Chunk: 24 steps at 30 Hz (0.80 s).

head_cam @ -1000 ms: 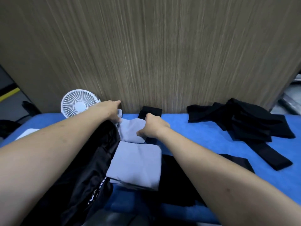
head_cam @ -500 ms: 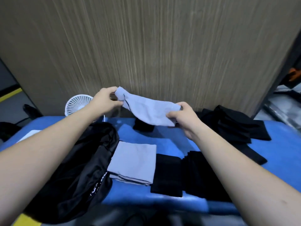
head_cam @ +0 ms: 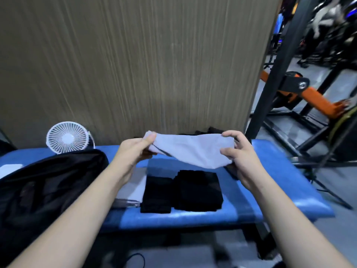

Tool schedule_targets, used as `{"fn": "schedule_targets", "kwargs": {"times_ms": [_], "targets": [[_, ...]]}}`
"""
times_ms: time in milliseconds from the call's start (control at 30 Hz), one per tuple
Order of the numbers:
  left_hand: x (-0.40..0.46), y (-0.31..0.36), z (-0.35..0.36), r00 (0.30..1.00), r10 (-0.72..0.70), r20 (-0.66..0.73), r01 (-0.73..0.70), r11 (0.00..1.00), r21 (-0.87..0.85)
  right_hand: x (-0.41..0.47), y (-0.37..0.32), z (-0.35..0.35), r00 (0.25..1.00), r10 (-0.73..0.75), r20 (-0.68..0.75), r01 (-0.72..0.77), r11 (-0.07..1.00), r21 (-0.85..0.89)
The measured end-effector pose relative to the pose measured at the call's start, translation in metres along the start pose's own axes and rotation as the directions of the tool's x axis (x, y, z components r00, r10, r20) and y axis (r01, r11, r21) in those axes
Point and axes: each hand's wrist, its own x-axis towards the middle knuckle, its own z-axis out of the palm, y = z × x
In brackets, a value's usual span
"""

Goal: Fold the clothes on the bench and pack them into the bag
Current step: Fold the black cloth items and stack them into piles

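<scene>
Grey folded cloth [head_cam: 133,188] half-hidden behind left forearm [head_cam: 108,182]

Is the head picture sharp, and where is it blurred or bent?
Head view: motion blur softens the right hand and the pale cloth; the black folded clothes lose detail in the dark; wide-angle distortion bends the bench edges.

Pale lilac cloth [head_cam: 193,151], black folded clothes [head_cam: 197,190], black bag [head_cam: 48,186], blue bench [head_cam: 280,182], white fan [head_cam: 67,137]
</scene>
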Motion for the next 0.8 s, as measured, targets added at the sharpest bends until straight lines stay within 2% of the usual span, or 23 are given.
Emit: {"fn": "schedule_targets", "kwargs": {"times_ms": [133, 267, 367, 533, 667, 800], "targets": [[-0.02, -0.022, 0.029, 0.999, 0.002, -0.038, 0.001, 0.997, 0.073, -0.013, 0.01, -0.021, 0.998, 0.064, 0.0, -0.064, 0.995, -0.076], [-0.034, -0.048, 0.036, 0.998, -0.019, 0.068, 0.01, 0.992, 0.123, -0.011, 0.023, -0.042, 0.987, 0.158, -0.035, -0.162, 0.966, -0.202], [-0.037, -0.058, 0.042, 0.986, -0.009, 0.168, -0.039, 0.959, 0.28, -0.008, 0.031, -0.055, 0.979, 0.199, -0.034, -0.2, 0.929, -0.31], [-0.038, -0.069, 0.055, 0.986, -0.074, 0.149, -0.007, 0.876, 0.482, -0.009, 0.038, -0.065, 0.967, 0.25, -0.054, -0.25, 0.876, -0.413], [-0.037, -0.072, 0.057, 0.985, -0.038, 0.166, -0.047, 0.875, 0.481, -0.011, 0.034, -0.065, 0.972, 0.212, -0.102, -0.235, 0.899, -0.37], [-0.037, -0.075, 0.055, 0.988, -0.027, 0.15, -0.047, 0.882, 0.47, -0.019, 0.022, -0.047, 0.99, 0.131, -0.055, -0.14, 0.956, -0.259]]}}
